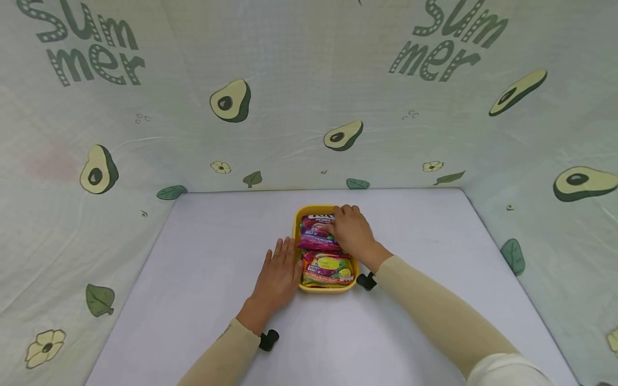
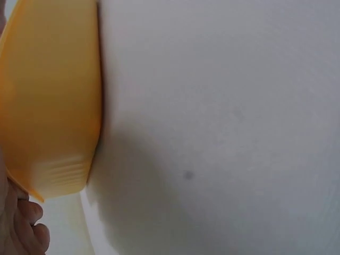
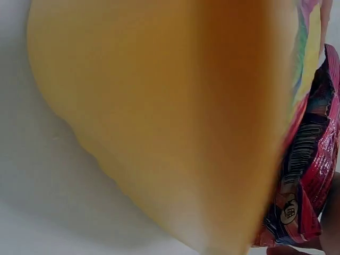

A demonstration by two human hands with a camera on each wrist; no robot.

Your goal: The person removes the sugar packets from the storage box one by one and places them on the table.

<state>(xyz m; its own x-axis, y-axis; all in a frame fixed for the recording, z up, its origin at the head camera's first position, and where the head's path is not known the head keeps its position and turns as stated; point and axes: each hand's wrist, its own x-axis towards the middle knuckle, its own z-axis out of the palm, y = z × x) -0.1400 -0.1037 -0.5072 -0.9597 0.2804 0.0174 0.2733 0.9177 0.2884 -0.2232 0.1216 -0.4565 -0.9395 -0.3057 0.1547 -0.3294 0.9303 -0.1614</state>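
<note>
A small yellow basket stands on the table with two candy bags in it. The purple candy bag lies in the far half, and the red, yellow and green candy bag in the near half. My right hand reaches over the far right rim and grips the purple bag between thumb and fingers; in the right wrist view that bag shows beside the basket wall. My left hand rests against the basket's left side with its fingers straight. Only curled fingertips appear low in the left wrist view.
The white table extends around the basket on all sides. A pale cloth printed with avocados and leaves hangs behind it and at both sides. Each wrist carries a small black camera.
</note>
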